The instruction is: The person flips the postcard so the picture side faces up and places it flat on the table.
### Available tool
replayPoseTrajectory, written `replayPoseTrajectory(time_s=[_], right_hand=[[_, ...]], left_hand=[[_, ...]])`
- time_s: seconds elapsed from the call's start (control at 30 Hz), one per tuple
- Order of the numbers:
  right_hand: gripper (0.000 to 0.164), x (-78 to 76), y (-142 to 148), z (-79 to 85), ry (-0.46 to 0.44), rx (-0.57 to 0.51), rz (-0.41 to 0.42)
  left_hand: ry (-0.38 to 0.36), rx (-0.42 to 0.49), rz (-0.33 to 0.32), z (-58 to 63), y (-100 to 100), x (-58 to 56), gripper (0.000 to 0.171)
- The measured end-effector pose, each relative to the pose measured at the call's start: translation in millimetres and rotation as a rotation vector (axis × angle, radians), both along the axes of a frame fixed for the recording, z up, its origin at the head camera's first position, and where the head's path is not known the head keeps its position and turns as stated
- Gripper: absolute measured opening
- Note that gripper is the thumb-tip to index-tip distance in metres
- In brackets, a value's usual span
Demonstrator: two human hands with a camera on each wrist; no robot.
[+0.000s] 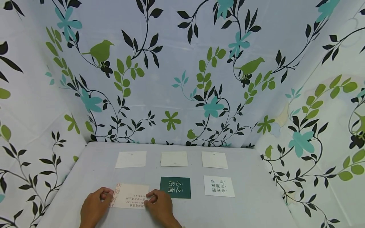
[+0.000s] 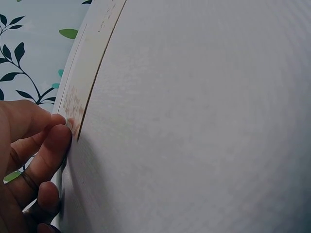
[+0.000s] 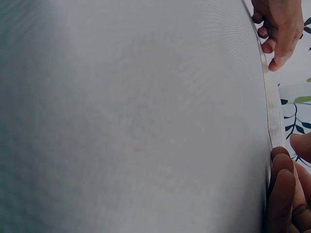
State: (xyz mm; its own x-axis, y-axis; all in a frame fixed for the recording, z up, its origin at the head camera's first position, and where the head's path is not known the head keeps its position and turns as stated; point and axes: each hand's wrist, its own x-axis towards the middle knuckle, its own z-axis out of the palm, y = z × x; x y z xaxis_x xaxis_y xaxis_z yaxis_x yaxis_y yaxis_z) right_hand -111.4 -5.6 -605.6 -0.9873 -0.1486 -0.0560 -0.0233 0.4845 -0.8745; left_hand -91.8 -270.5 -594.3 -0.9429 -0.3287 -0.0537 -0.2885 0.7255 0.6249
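Left hand (image 1: 95, 205) and right hand (image 1: 160, 204) each pinch an end of the pale pink card (image 1: 130, 196) lying on the desk (image 1: 251, 202), beside a green card (image 1: 175, 187).

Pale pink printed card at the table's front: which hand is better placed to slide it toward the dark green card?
Probably the left hand: it pinches the pale pink printed card at its far edge and could push. The right hand, pinching the near edge, lies between it and the dark green card.
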Motion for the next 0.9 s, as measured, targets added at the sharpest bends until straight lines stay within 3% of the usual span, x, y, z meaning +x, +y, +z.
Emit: replayPoseTrajectory(time_s=[0.9], right_hand=[[0.009,0.3,-0.4,0.9,0.005,-0.009,-0.019]], left_hand=[[-0.014,0.022,0.030,0.3,0.2,0.9,0.025]])
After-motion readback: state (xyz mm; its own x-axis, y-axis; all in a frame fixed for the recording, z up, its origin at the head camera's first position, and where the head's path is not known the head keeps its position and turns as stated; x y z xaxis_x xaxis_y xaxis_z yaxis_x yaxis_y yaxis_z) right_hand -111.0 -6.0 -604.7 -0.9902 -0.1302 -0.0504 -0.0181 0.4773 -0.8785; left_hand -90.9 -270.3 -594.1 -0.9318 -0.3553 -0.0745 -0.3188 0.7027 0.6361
